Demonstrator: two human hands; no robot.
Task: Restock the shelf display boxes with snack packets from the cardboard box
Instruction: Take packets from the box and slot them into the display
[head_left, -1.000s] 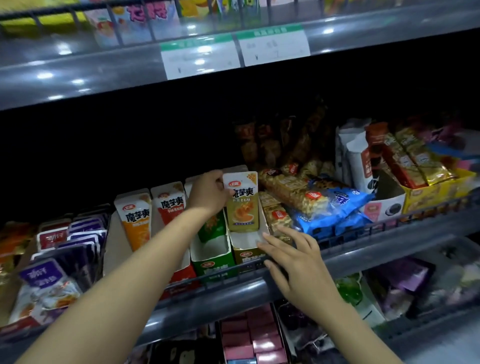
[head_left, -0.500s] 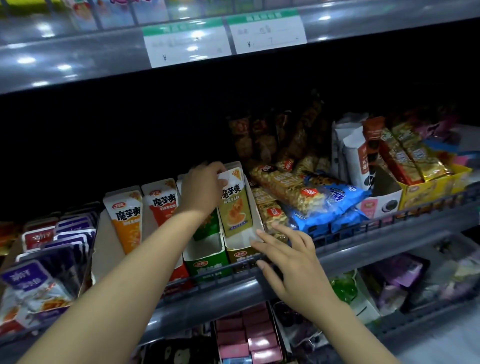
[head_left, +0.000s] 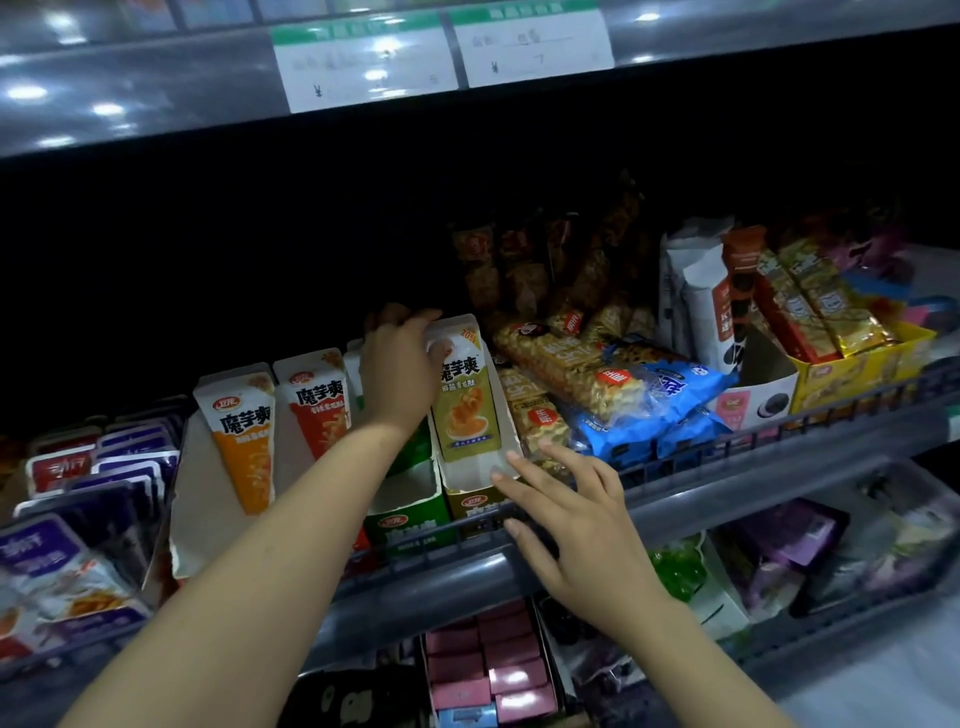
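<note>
The left hand (head_left: 397, 376) is far up, at the end of a long bare arm that comes from the near left. Its fingers are curled. The right hand (head_left: 582, 525) is nearer and lower, palm down, with its fingers straight and spread.

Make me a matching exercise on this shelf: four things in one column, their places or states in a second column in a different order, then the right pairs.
Things:
1. left hand
2. right hand
3. orange packet
4. pink boxes

Places or states:
A. leftmost in the upright packet row
B. grips the top of the olive packet
C. fingers spread at the olive box front
D. on the shelf below

Pairs: 1-B, 2-C, 3-A, 4-D
</note>
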